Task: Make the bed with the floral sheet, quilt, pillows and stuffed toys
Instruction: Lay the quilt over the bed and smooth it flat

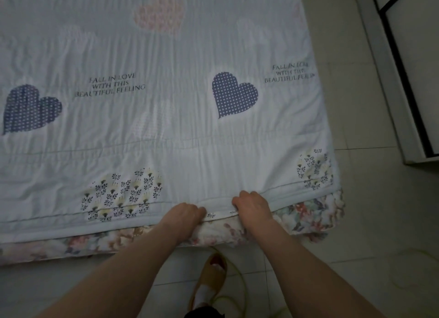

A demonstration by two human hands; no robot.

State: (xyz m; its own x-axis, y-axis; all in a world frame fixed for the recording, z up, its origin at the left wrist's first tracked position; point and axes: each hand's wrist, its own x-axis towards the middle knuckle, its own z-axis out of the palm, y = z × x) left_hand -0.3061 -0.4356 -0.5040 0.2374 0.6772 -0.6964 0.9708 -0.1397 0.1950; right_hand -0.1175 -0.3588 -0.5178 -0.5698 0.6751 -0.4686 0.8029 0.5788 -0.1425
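Closest to the camera, one foot in a tan open-toe slipper (212, 275) with a white sock stands on the pale tiled floor (356, 222). A thin yellow-green cord (238, 269) lies curved beside it. Two bare forearms reach forward from there to the near edge of the bed.

The left hand (187, 214) and the right hand (253, 206) are near each other but not touching. Each one has its fingers curled over the near hem of the pale blue cotton quilt with dotted hearts, flower patches and printed lettering (166, 127). Both hands grip this hem, and between them the edge is a little bunched.

The quilt lies spread flat over the bed with only soft wrinkles, and its right corner reaches almost to the corner of the mattress. Under it, the ruffled floral sheet in pink, cream and blue (316, 213) shows as a band along the near side. So I judge that the sheet is already on the bed and the quilt is laid over it. The step in hand seems to be straightening the quilt hem.

No pillows and no stuffed toys are in view, and the head end of the bed is outside the picture, so I cannot tell if they are placed. I judge that roughly the first half of the task is done. At the right, a white cabinet with black edging (408, 80) stands well apart from the bed.
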